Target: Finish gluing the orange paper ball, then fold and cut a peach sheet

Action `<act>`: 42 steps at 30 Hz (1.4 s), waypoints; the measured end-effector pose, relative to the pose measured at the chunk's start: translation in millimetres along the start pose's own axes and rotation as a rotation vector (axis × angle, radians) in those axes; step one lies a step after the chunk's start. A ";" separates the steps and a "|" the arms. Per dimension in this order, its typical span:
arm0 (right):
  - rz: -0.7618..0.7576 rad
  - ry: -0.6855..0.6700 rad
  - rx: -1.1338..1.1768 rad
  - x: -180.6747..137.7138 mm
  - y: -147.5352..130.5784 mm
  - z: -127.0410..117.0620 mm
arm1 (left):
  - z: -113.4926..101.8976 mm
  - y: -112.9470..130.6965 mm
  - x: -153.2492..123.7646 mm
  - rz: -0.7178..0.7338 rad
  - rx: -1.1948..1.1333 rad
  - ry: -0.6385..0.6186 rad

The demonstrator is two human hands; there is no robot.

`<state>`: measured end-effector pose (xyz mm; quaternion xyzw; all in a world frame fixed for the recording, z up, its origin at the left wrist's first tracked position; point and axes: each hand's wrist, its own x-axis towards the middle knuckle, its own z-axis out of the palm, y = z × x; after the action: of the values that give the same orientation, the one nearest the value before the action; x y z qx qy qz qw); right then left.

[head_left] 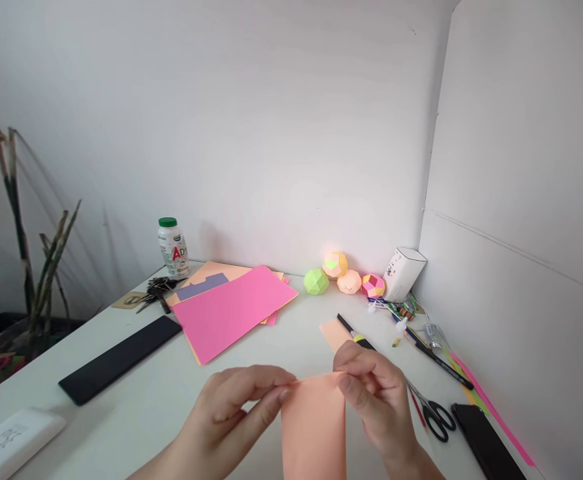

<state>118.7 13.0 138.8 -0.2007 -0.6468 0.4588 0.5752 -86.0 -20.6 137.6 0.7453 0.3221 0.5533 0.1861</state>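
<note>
A strip of peach paper [314,427] hangs between my two hands above the near part of the table, its lower end cut off by the frame. My left hand [241,410] pinches its upper left corner between thumb and fingers. At the upper right corner, my right hand [376,400] grips it the same way. Behind my right hand lie another peach paper piece [332,333] and a utility knife [360,339], partly hidden. Scissors [439,420] with black handles rest to the right of that hand.
Pink paper sheets [236,310] lie at the back, near a white bottle [173,248] and keys [159,291]. Faceted paper balls [316,281] stand by the wall beside a white paper box [404,273]. A black slab [121,360] and white power bank [14,443] are left; a phone [486,440] is right.
</note>
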 end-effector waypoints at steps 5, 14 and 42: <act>-0.008 -0.012 0.009 -0.6 -1.6 0.6 | -0.7 -1.7 -1.3 -0.030 -0.019 -0.025; 0.038 -0.015 -0.012 1.4 -5.3 -0.8 | -0.8 -3.6 -3.3 -0.063 -0.024 -0.054; 0.067 0.003 0.051 3.1 -6.5 -0.8 | -1.2 -2.3 -1.5 0.001 0.033 -0.019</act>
<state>120.3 12.5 145.9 -0.2084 -0.6270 0.4939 0.5653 -88.0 -20.1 135.5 0.7537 0.3290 0.5408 0.1766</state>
